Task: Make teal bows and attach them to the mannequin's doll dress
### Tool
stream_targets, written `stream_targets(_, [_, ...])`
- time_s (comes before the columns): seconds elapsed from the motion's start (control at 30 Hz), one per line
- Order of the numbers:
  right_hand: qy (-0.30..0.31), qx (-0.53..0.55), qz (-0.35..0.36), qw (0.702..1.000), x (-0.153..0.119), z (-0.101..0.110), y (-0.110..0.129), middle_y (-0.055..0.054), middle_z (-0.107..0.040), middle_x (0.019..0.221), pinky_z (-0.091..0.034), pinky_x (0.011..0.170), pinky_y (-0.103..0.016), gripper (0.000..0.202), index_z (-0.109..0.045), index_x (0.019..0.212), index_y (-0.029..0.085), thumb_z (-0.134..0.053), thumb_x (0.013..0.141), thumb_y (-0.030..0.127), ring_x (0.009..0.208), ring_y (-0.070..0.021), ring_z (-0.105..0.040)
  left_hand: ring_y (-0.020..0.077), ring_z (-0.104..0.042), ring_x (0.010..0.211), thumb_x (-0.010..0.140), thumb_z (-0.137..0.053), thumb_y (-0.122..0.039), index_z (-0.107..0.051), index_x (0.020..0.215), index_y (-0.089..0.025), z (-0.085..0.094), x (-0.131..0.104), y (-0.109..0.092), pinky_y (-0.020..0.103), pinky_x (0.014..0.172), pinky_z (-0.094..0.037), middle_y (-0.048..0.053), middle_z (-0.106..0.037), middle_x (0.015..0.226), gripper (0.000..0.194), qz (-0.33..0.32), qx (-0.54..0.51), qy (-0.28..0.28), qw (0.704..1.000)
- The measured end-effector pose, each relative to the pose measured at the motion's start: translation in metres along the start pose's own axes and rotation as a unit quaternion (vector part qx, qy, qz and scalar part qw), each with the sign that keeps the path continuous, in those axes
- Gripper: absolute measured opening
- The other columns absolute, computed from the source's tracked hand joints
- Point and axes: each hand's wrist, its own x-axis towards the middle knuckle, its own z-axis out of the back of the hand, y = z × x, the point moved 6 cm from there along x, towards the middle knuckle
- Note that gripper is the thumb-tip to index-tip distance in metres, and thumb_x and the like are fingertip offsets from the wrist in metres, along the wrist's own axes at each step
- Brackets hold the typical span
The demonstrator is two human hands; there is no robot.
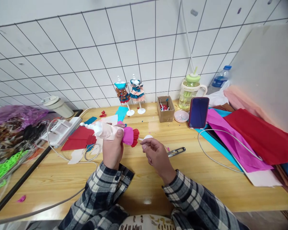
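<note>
- Left hand clamped round form, tipped sideways above counter, between front and back edges.
- Right hand apart from left, at stem; grip unclear.
- Advisable: steady stem, keep frill uncrushed.

Coloured sheets, dressed miniature mannequins and snips mark a craft workshop.

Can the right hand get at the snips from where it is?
Probably yes: the snips lie close beside the right hand, with nothing seen on top of them, though it appears occupied at the stand.
</note>
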Motion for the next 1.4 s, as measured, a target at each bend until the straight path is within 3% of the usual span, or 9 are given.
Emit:
stream_targets(0.1, [0.033,-0.032,-0.02,0.999,-0.001,-0.009,-0.005,0.004,-0.056,0.068,-0.031,0.028,-0.015,0.024,-0.064,0.094,0.018,-0.061,0.076,0.033,0.036,-0.0021,-0.037,0.0182,-0.061,0.094,0.073,-0.072,-0.038,-0.052,0.107,-0.024,-0.007,-0.002,0.006,0.033,0.088,-0.044,0.002,-0.064,0.098,0.042,0.012,-0.022,0.044,0.999])
stream_targets(0.23, [-0.007,0.011,-0.082,0.997,-0.001,-0.006,-0.012,0.007,-0.058,0.066,-0.036,0.028,-0.017,0.033,-0.053,0.1,0.021,-0.064,0.072,0.035,0.035,-0.0041,-0.039,0.02,-0.059,0.096,0.076,-0.069,-0.029,-0.058,0.098,-0.019,-0.015,-0.008,0.009,0.033,0.088,-0.043,0.004,-0.064,0.1,0.026,0.051,-0.025,0.105,0.993])
stream_targets(0.67, [-0.015,0.104,-0.102,0.989,0.003,-0.005,-0.015,0.011,-0.046,0.054,-0.042,0.034,-0.016,0.032,-0.054,0.084,0.02,-0.073,0.066,0.037,0.035,-0.0007,-0.028,0.0237,-0.057,0.108,0.074,-0.07,-0.028,-0.058,0.107,-0.021,-0.018,-0.013,0.002,0.035,0.091,-0.043,0.007,-0.06,0.121,0.036,0.046,-0.001,0.11,0.993])
stream_targets(0.9, [-0.02,0.024,-0.055,0.998,0.008,-0.001,-0.021,0.008,-0.044,0.059,-0.042,0.036,-0.019,0.027,-0.057,0.089,0.019,-0.066,0.072,0.039,0.041,-0.0039,-0.03,0.0203,-0.058,0.102,0.074,-0.071,-0.027,-0.058,0.099,-0.021,-0.013,-0.007,0.001,0.033,0.088,-0.044,0.004,-0.063,0.109,0.029,0.035,-0.051,0.062,0.996])
stream_targets(1.0, [-0.064,-0.111,0.052,0.99,0.01,0.014,-0.011,0.006,-0.043,0.063,-0.041,0.041,-0.021,0.022,-0.054,0.093,0.02,-0.056,0.079,0.037,0.048,-0.0076,-0.037,0.0208,-0.058,0.1,0.077,-0.068,-0.03,-0.062,0.093,-0.022,-0.01,-0.001,-0.008,0.034,0.084,-0.047,0.004,-0.065,0.103,0.019,0.063,-0.105,0.04,0.992])
stream_targets(1.1, [-0.101,-0.35,0.237,0.901,0.001,0.016,0.014,-0.002,-0.057,0.086,-0.047,0.071,-0.033,0.029,-0.055,0.106,0.02,-0.055,0.078,0.027,0.076,-0.0162,-0.054,0.0246,-0.058,0.106,0.078,-0.064,-0.026,-0.064,0.089,-0.022,-0.013,0.002,-0.018,0.038,0.08,-0.05,0.006,-0.066,0.106,0.011,0.135,-0.153,0.068,0.977])
stream_targets(1.23, [-0.127,-0.577,0.332,0.735,-0.01,0.004,0.03,-0.01,-0.053,0.131,-0.023,0.099,-0.05,0.043,-0.051,0.125,0.023,-0.056,0.082,0.028,0.12,-0.0302,-0.042,0.0262,-0.056,0.111,0.08,-0.061,-0.022,-0.065,0.093,-0.022,-0.013,0.0,-0.029,0.038,0.077,-0.051,0.007,-0.065,0.113,0.014,0.194,-0.178,0.072,0.962])
stream_targets(1.3, [-0.128,-0.626,0.327,0.696,-0.009,0.002,0.031,-0.01,-0.055,0.13,-0.016,0.1,-0.051,0.044,-0.048,0.131,0.025,-0.052,0.088,0.031,0.12,-0.0294,-0.042,0.0247,-0.054,0.113,0.082,-0.06,-0.024,-0.064,0.099,-0.023,-0.011,-0.002,-0.03,0.035,0.076,-0.051,0.006,-0.063,0.119,0.017,0.199,-0.17,0.062,0.963])
stream_targets(1.4, [-0.109,-0.657,0.301,0.683,-0.005,0.002,0.025,-0.007,-0.068,0.1,-0.018,0.092,-0.046,0.038,-0.049,0.131,0.025,-0.046,0.093,0.027,0.102,-0.0241,-0.051,0.0239,-0.053,0.115,0.083,-0.061,-0.03,-0.061,0.106,-0.025,-0.007,-0.004,-0.025,0.034,0.079,-0.05,0.003,-0.059,0.125,0.023,0.218,-0.119,0.063,0.966])
